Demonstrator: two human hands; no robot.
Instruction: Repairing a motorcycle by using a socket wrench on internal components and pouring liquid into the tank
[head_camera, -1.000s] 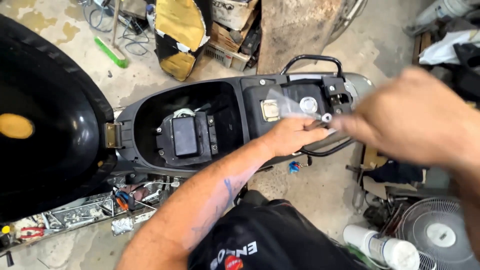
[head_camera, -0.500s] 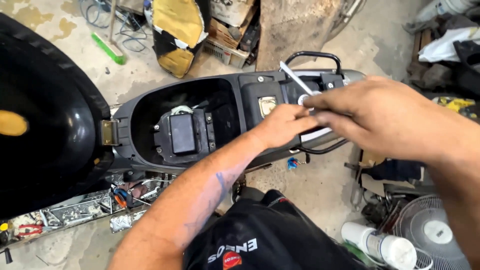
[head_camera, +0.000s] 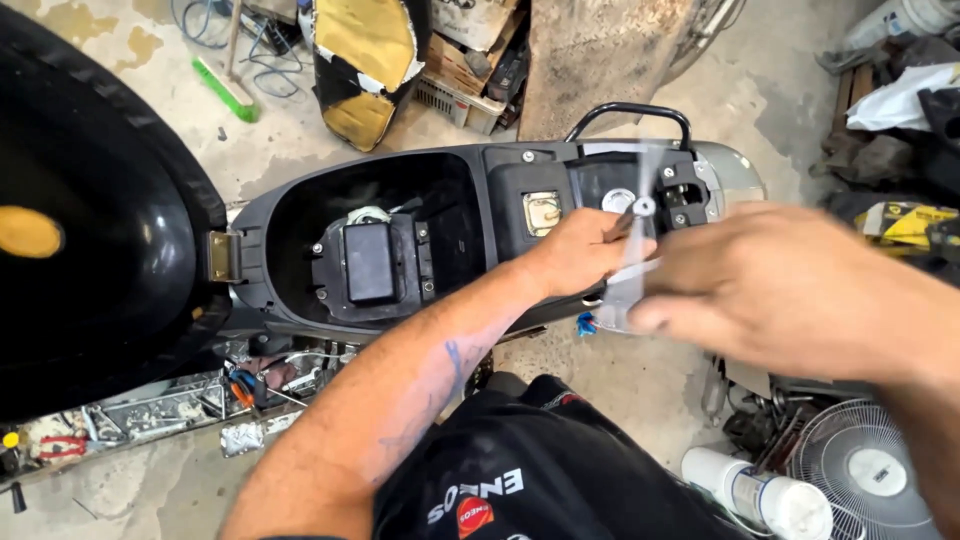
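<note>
A scooter (head_camera: 500, 200) lies across the view with its black seat (head_camera: 90, 200) swung up at the left, so the under-seat bay (head_camera: 450, 215) and a black battery box (head_camera: 368, 262) are exposed. My left hand (head_camera: 575, 255) is over the rear of the bay, fingers closed on a small metal bolt (head_camera: 640, 208). A clear plastic wrapper (head_camera: 630, 285) hangs from the bolt and is blurred. My right hand (head_camera: 790, 290) is just right of it and pinches the wrapper's lower end. Behind the hands are the round filler cap (head_camera: 617, 198) and the black grab rail (head_camera: 630, 110).
A tray of hand tools (head_camera: 150, 410) lies on the concrete floor below the seat. A fan (head_camera: 870, 470) and a white bottle (head_camera: 760, 495) are at the lower right. A green broom (head_camera: 225, 85), a yellow and black panel (head_camera: 365, 60) and crates (head_camera: 470, 60) lie beyond the scooter.
Both hands have stayed over the scooter's rear while working the plastic. My right hand has dropped lower and to the right of the left, and the wrapper is now stretched between them.
</note>
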